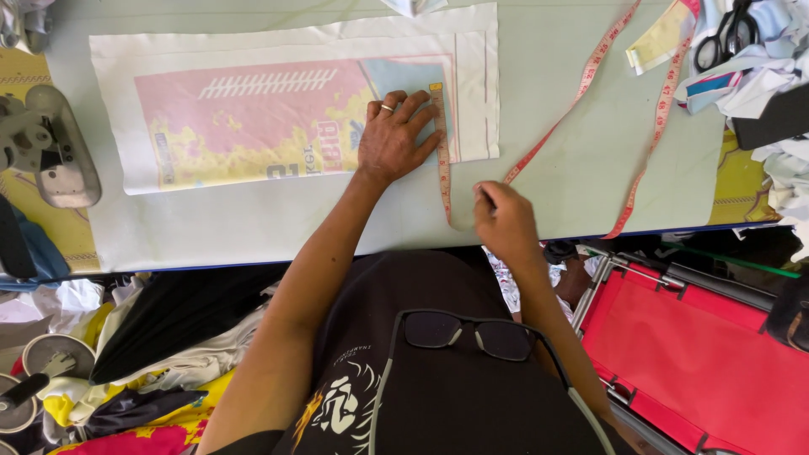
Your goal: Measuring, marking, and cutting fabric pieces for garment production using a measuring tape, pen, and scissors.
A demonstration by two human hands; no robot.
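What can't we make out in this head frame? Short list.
- Right hand: whatever the curled fingers pinch is hidden by the hand itself; only a dark tip shows.
- Printed cloth panel: the part under the left hand is covered.
- Measuring tape: its markings are too small to read.
- Scissors: blades cut off by the top edge and buried in scraps.
- Metal machine part: cropped by the left edge.

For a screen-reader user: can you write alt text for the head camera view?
Seen from above, the left hand presses a measuring tape flat on printed pink-and-yellow fabric on a pale green table, while the right hand pinches the tape near the table edge. Scissors lie top right.
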